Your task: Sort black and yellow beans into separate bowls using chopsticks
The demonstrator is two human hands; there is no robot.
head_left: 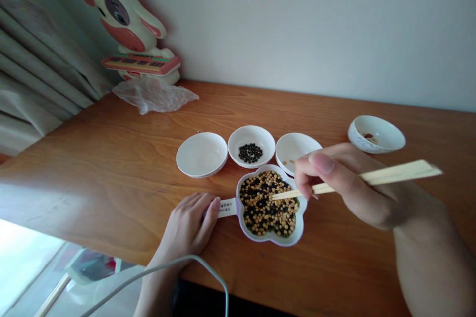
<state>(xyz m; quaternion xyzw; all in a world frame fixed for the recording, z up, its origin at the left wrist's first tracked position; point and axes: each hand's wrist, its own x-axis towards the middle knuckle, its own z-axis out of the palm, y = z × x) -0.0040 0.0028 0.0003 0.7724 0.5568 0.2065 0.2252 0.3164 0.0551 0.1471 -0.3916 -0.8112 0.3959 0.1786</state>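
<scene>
Seen from the head camera, a right hand (345,183) pinches a pair of pale wooden chopsticks (357,181), its grip closed around them at mid-length; the sticks lie nearly level, their long axis running left to right, blunt ends jutting right past the knuckles and tips pointing left into a flower-shaped dish (299,230). The dish — glossy white with a lilac rim and a short tab handle on its left — holds a mixed heap of small round beans (266,205), yellow and black, matte and pebbly. The left hand (189,225) rests flat on the wooden worktop (111,168), fingers loosely curled, fingertips (215,204) touching the handle. Just behind the dish stand three smooth white round bowls in a row: the left bowl (201,154) shows nothing inside, the middle bowl (251,145) carries a small cluster of black beans, the right bowl (293,148) a few yellow ones. A fourth bowl (375,133) sits well apart to the right. The dish lies near the worktop's front edge, with bare grained wood on either side. At the far left corner, crumpled clear plastic (154,94) lies before a cow-shaped toy (130,25) against the wall.
</scene>
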